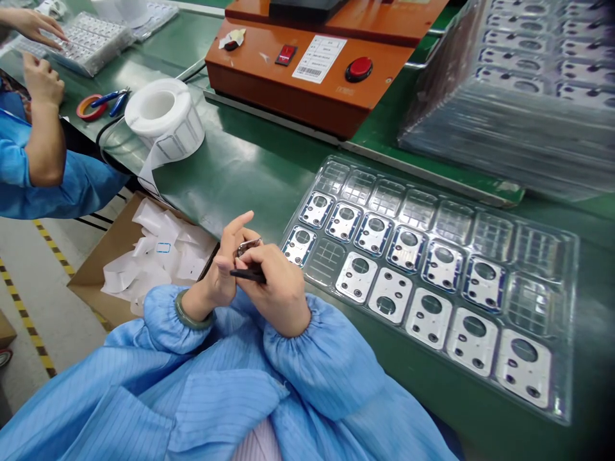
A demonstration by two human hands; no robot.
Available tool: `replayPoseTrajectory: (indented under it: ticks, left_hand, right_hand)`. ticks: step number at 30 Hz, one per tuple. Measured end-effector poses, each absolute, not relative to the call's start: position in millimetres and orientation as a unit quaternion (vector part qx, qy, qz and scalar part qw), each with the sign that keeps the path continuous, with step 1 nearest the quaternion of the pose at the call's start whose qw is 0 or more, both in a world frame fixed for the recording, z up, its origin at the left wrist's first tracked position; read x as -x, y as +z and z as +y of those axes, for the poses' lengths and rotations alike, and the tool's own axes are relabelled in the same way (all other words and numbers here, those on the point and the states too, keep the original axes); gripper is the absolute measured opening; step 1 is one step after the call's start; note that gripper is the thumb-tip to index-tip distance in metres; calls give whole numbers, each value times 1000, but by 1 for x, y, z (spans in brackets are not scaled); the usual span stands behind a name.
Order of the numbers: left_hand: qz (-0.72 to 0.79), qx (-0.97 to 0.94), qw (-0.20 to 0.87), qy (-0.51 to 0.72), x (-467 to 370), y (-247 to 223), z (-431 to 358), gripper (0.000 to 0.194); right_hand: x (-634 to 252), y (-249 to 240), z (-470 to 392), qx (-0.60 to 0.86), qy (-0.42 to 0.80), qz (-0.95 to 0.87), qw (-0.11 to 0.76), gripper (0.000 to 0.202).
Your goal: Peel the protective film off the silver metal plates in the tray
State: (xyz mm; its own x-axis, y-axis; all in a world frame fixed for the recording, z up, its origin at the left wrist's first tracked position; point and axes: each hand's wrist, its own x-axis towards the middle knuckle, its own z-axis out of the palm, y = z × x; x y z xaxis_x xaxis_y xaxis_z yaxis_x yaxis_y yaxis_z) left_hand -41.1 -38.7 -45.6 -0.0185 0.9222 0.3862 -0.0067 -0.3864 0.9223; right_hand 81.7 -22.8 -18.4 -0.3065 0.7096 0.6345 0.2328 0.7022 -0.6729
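My left hand (221,266), a green bangle at its wrist, holds a small metal plate (248,244) edge-on, with the index finger stretched out above it. My right hand (278,282) is closed round a slim black tool (247,275), whose exact kind I cannot make out. Its fingers also meet the plate and hide part of it. To the right lies a clear plastic tray (567,384). Silvery plates (356,276) with one large round hole and smaller holes sit in its pockets, several of them with blue edging. One pocket (325,261) in the near row is bare.
A roll of white labels (163,118) stands on the green bench (235,160), near pliers (109,99) and red tape (91,107). Behind is an orange machine (307,64); stacked trays (509,121) rise at right. Scrap liner fills a carton (108,301). A co-worker's hands (43,80) are at far left.
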Motion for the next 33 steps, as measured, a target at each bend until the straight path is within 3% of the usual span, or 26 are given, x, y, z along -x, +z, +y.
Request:
replayPoseTrajectory:
  ticks: [5,11,18,24,27,30,33]
  left_hand:
    - [405,-397,493,660,36,-35,-37,79]
    - [393,-283,556,676,38,-17,-28,56]
    - [387,-234,547,705,38,-18,-26,33]
    - [384,-261,529,711,39,-22,-24,24]
    - [384,-262,527,712,46,-23,-22,23]
    - [387,-251,528,713,53,-20,-21,24]
    - [383,-247,532,713,53,-17,-23,27]
  right_hand:
    - [-87,-20,-27,265,259,-808,458,10]
    - [-96,-21,-34,241,284,-805,462,7]
    - [-100,-23,-41,280,263,-778,498,14]
    - [-95,-25,-49,305,470,-670,487,7]
    - [-97,-18,-49,324,544,-566,528,3]
    - [-101,-12,-46,370,541,-508,559,8]
    - [-100,-13,-42,417,497,-566,509,7]
